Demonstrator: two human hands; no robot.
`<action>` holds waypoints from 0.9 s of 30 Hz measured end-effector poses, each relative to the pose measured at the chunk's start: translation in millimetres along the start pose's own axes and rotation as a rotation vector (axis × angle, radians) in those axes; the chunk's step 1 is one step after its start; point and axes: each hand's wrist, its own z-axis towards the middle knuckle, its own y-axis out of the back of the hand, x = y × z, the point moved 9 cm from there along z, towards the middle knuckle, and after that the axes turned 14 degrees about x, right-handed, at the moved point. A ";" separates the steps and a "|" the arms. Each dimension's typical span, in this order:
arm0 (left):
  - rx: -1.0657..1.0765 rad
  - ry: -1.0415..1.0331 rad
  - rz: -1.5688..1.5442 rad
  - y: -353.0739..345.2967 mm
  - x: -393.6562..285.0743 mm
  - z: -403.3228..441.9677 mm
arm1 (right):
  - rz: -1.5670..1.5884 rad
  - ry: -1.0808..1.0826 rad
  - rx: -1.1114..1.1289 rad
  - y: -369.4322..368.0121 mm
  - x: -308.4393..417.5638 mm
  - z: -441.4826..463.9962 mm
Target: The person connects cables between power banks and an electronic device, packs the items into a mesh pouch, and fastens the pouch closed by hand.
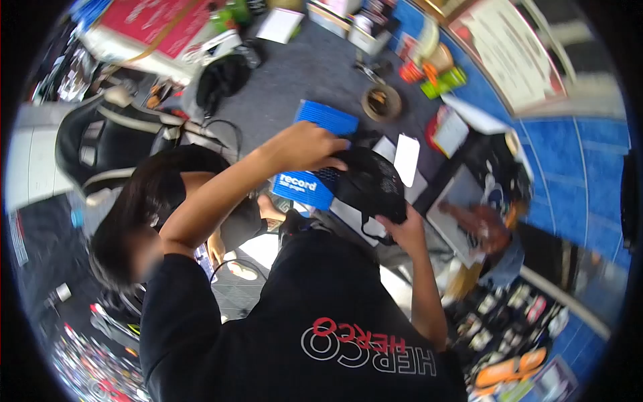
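A black cap-like item with a mesh part and a thin strap is held between my two hands, over the desk's near edge. My left hand grips its upper left side, with the fingers bent over the edge. At its lower right, my right hand pinches the rim near the strap. Beneath and beside my left hand lies a blue record book, partly covered by the black item. A white card-like object lies just right of the item.
Another person sits close on the left, beside a black and white chair. On the grey desk are a tape roll, boxes and a green and orange packet. A blurred brown object is at right.
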 end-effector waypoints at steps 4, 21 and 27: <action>0.178 0.045 -0.166 -57.9 1.2 17.4 | -0.004 -0.173 -0.062 15.3 -52.3 -31.5; -0.165 0.271 -0.088 -35.2 -24.0 -4.1 | 0.198 -0.105 -0.045 25.2 -70.8 -81.3; -0.142 -0.250 -0.004 -127.7 -179.5 98.3 | 0.297 -0.174 -0.090 10.2 -100.2 -86.4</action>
